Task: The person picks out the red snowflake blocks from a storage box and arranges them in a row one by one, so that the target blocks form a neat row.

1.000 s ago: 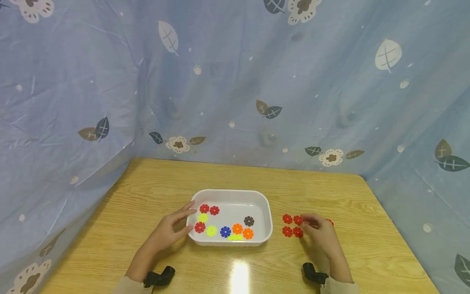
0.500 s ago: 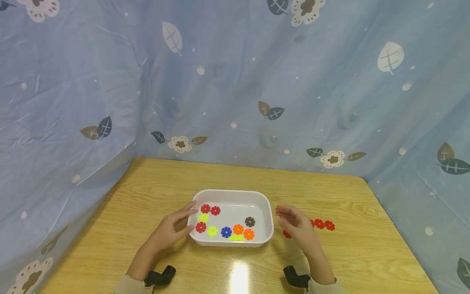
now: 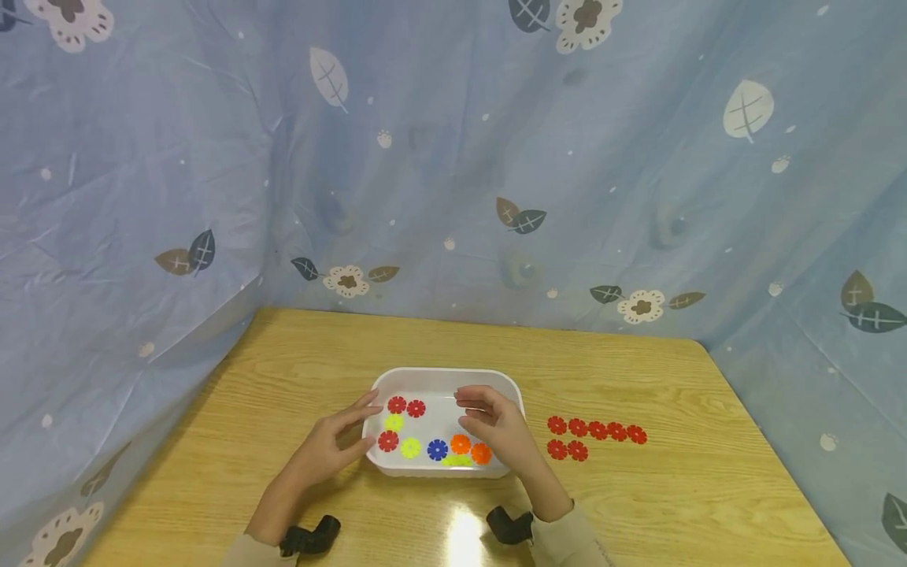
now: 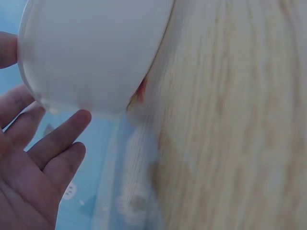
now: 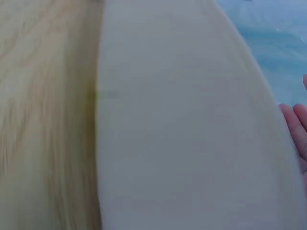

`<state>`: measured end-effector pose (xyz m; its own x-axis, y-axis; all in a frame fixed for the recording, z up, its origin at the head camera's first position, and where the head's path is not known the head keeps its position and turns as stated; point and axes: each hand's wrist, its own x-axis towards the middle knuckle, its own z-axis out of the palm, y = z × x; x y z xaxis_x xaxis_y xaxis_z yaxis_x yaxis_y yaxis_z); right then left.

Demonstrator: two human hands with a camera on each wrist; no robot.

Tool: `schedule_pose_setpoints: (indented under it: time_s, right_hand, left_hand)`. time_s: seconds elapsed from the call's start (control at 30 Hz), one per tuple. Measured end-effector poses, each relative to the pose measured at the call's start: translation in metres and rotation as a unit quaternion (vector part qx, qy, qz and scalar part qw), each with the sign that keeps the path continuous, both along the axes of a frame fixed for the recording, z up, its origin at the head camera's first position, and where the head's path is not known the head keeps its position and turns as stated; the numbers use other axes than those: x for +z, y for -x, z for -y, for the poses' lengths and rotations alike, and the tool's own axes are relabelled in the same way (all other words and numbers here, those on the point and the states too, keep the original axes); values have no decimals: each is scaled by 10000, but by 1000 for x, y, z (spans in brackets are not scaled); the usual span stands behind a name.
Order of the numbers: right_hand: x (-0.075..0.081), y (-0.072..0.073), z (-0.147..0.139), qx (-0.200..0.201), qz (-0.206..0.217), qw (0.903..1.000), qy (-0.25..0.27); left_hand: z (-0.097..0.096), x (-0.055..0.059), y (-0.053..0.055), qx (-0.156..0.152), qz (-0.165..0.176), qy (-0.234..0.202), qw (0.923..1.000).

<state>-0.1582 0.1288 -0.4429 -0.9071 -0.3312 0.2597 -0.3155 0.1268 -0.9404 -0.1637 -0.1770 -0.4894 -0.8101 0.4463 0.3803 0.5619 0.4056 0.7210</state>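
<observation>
A white plastic tray (image 3: 434, 470) sits on the table, with flower-shaped notched discs in it: red, yellow, orange and a blue disc (image 3: 438, 450). My left hand (image 3: 327, 450) rests at its left end, fingers and thumb touching the rim; in the left wrist view two fingers lie loosely beside the outer wall. Over the right part of the tray hovers my right hand (image 3: 505, 435), fingers relaxed and nothing visible between them. It hides the tray's right interior. In the right wrist view the tray wall (image 5: 182, 120) fills most of the picture, with fingertips behind its rim.
Right of the tray, several red discs (image 3: 597, 431) lie in a row on the wooden table (image 3: 680, 496), with two more red discs (image 3: 568, 450) below the row's left end. A blue patterned curtain (image 3: 425, 157) hangs behind and at both sides.
My right hand has moved left from the red discs to above the tray, uncovering the row and the pair below it. It now covers the dark disc. My left hand stays at the rim.
</observation>
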Motion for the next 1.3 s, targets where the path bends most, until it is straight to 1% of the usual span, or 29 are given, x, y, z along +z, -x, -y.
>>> schedule_pose_setpoints:
  time_s: [0.2,0.27,0.37,0.47,0.63,0.67,0.73,0.83,0.87,0.9,0.97,1.1,1.3]
  right_hand:
    - [-3,10,32,277,280,9988,-289]
    - [-4,12,43,353,363,9981,-363]
    - [-4,17,57,399,390,9961,-684]
    - [-5,22,69,442,369,9922,-1109]
    - [-6,29,83,579,469,9802,-1835]
    - [-7,30,86,606,507,9779,-1937]
    - [-9,32,90,666,593,9742,-2071]
    - [-11,35,96,726,600,9689,-2288]
    - [-12,35,97,726,614,9668,-2373]
    - [-13,36,98,723,604,9644,-2470]
    - [-15,36,99,723,606,9592,-2665]
    - [-18,37,103,710,400,9472,-3102]
    - [-24,40,111,766,-359,9186,-3861]
  left_hand:
    - [1,-3,1,-45,84,-105,9999]
    - [1,-4,2,-72,63,-75,9999]
    - [1,-4,3,-89,56,-56,9999]
    - [0,-3,3,-112,13,-48,9999]
    - [-1,-2,3,-192,-3,-136,9997]
    - [-2,1,2,-188,8,-172,9997]
    - [-1,2,1,-210,-3,-208,9996]
    - [-1,2,1,-247,21,-266,9993]
    - [-2,2,1,-245,22,-266,9993]
    - [-1,-1,3,-264,18,-261,9993]
    - [-1,-3,3,-266,-7,-254,9993]
    - [0,-4,5,-245,-113,-153,9995]
    - [0,-4,5,-205,35,-216,9996]
